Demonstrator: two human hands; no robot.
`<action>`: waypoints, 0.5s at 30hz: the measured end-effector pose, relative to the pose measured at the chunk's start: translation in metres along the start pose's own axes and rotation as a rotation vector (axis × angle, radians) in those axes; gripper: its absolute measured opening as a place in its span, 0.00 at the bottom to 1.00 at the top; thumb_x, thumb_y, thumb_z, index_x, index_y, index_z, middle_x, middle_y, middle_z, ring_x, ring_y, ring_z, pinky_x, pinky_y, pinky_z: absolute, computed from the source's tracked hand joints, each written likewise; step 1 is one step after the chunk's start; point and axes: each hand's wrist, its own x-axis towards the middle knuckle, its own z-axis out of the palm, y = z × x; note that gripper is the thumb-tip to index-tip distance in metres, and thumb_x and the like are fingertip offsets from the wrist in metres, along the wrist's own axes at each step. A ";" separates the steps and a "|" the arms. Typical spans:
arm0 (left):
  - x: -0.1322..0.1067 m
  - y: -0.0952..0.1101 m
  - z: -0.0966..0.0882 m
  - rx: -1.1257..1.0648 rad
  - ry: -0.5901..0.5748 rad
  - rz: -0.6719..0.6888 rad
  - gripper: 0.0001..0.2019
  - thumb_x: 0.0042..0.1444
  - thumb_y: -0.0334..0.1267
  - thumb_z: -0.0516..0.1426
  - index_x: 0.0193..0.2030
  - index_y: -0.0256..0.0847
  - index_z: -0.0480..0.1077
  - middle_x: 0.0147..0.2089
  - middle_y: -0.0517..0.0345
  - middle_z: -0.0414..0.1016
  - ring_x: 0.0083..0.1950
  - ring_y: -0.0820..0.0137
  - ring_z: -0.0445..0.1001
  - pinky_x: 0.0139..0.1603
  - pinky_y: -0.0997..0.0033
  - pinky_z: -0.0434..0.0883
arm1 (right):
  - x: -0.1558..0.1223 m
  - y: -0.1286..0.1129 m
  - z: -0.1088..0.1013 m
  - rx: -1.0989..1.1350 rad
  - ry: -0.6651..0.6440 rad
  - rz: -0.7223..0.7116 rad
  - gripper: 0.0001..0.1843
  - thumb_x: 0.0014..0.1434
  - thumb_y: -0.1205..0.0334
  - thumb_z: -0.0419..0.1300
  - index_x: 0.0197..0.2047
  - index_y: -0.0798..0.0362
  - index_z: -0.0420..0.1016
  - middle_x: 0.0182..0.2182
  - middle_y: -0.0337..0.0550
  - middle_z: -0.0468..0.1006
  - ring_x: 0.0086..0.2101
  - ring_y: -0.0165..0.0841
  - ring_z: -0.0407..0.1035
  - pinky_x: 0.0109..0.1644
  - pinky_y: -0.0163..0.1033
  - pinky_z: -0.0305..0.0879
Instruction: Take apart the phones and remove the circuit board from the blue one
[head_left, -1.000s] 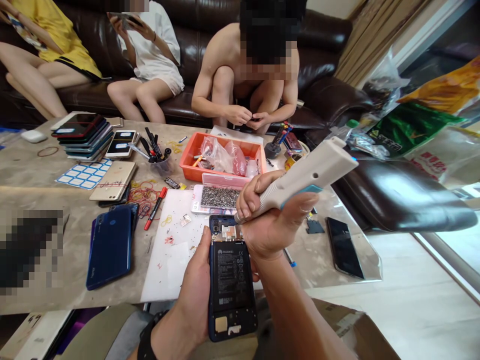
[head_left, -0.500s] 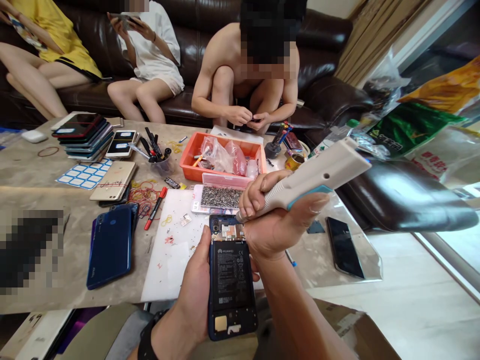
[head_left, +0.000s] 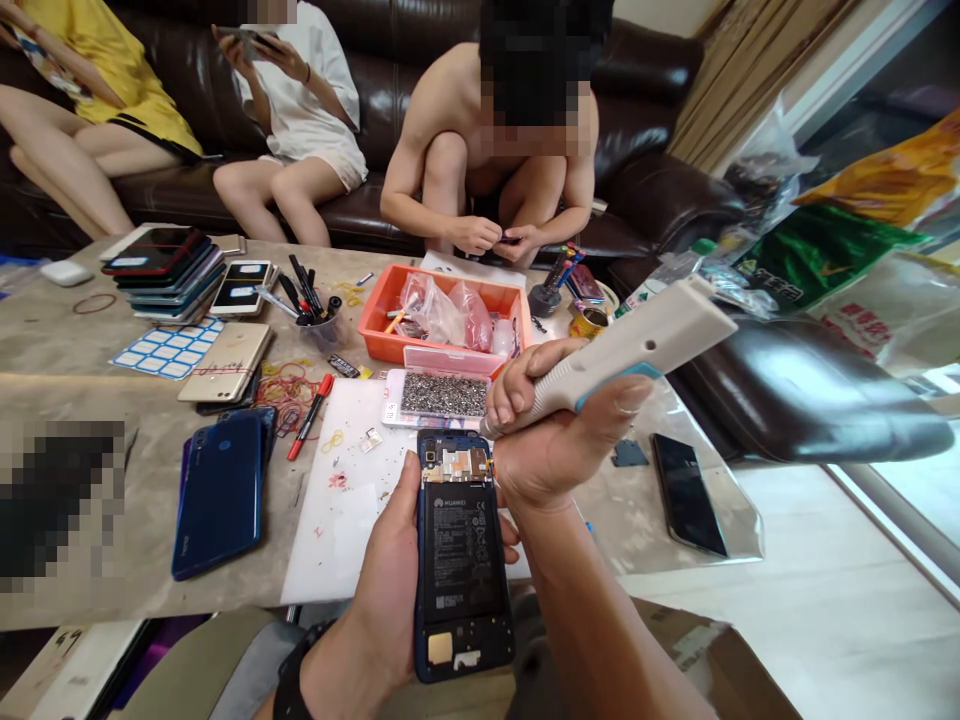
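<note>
Head view: left hand [head_left: 379,580] grips an uncovered phone [head_left: 465,565] (battery [head_left: 459,540] showing), right hand [head_left: 551,450] a pale power screwdriver [head_left: 622,345].

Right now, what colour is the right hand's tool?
The tool is off-white with teal trim, head view.

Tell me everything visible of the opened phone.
The phone has its back off and a dark-blue frame. A black battery lettered HUAWEI fills the middle; above it sit a camera and silvery metal plates, below, a gold-coloured square. The left hand holds it over the near edge of the white mat, insides toward the wearer, thumb and fingertips on opposite long sides. Whether the tool touches its top right corner is unclear.
</note>
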 end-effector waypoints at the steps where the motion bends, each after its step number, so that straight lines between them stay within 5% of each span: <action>1: 0.000 0.000 0.000 0.002 -0.002 0.001 0.31 0.69 0.60 0.50 0.49 0.31 0.81 0.30 0.44 0.85 0.34 0.56 0.85 0.40 0.60 0.80 | 0.000 0.000 0.000 0.000 -0.004 0.007 0.28 0.61 0.29 0.58 0.31 0.47 0.69 0.18 0.29 0.59 0.16 0.26 0.51 0.17 0.32 0.48; 9: 0.002 -0.001 -0.002 -0.028 -0.114 -0.030 0.37 0.71 0.61 0.44 0.40 0.28 0.82 0.29 0.41 0.84 0.27 0.64 0.82 0.29 0.71 0.76 | 0.001 0.001 -0.001 0.025 -0.047 0.021 0.27 0.62 0.33 0.61 0.31 0.50 0.70 0.18 0.29 0.60 0.16 0.24 0.50 0.17 0.31 0.47; 15: 0.000 0.001 0.000 -0.050 -0.130 -0.030 0.38 0.72 0.60 0.43 0.39 0.28 0.82 0.30 0.40 0.85 0.28 0.63 0.83 0.30 0.70 0.77 | 0.000 0.003 0.000 0.037 -0.030 -0.001 0.30 0.62 0.28 0.58 0.31 0.49 0.70 0.18 0.29 0.59 0.15 0.24 0.50 0.16 0.30 0.46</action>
